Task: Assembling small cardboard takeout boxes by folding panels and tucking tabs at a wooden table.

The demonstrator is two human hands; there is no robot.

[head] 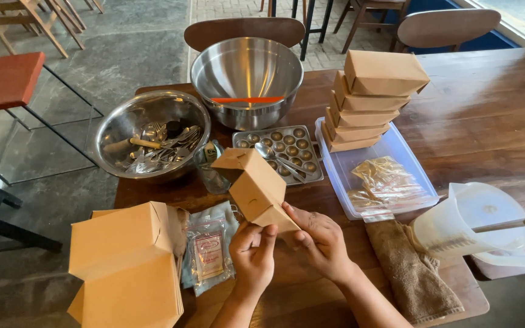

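My left hand [253, 258] and my right hand [320, 240] together hold a small brown cardboard box [256, 185] above the wooden table [487, 121], tilted away from me. One flap at the box's far end stands open. My left fingers pinch its near lower corner and my right fingers press its near right edge. To the left, a pile of the same brown boxes [126, 267] sits at the table's near corner. Small clear sachets [209, 254] lie just left of my left hand.
A steel bowl of cutlery [153, 136], a large empty steel bowl [247, 79], a dimpled metal tray with a spoon [284, 152], and a glass [209, 167] stand behind. Stacked boxes [369, 103] sit in a clear tub [390, 173] with bags. A brown towel [411, 267] and white jug [481, 228] lie right.
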